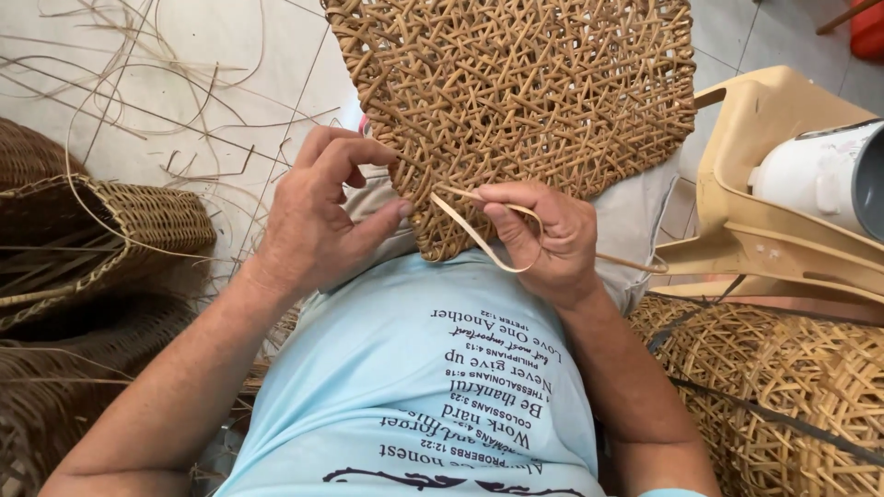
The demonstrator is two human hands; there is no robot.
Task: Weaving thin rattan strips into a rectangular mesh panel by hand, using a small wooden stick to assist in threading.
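Two hands on one piece: open-weave rattan panel [516, 101], golden-brown, resting on lap, upper part stretching away over floor.
Panel position: centre top of view, near edge just above light-blue shirt [414, 368]; prob. propped on knees so working edge sits close to fingers.
Strip: flat pale rattan strip [479, 241] leaving panel's near edge, looping down and back up w/ loose curve; slack likely kept so it won't kink.
Right hand [543, 241]: fingers curled, thumb and forefinger pinching strip right at panel edge; rest of strip trailing off to right past wrist.
Left hand [318, 216]: thumb pressed vs. panel's left near corner, forefinger hooked over edge, other fingers bent and partly spread; looks like steadying grip so weave stays put under pull from other side.
Left side: dark woven basket [138, 221] w/ pale rim, tilted, more dark wickerwork below it, well apart from hands.
Floor: pale tiled floor [203, 55] w/ loose strands [138, 101] scattered, thin and curling, near basket.
Right side: beige plastic chair [783, 212], white container [820, 175] resting in it; below, more golden open-weave work [792, 387] crossed by dark strap, just beside right forearm.
Top right corner: bit of red object, too cropped to tell.
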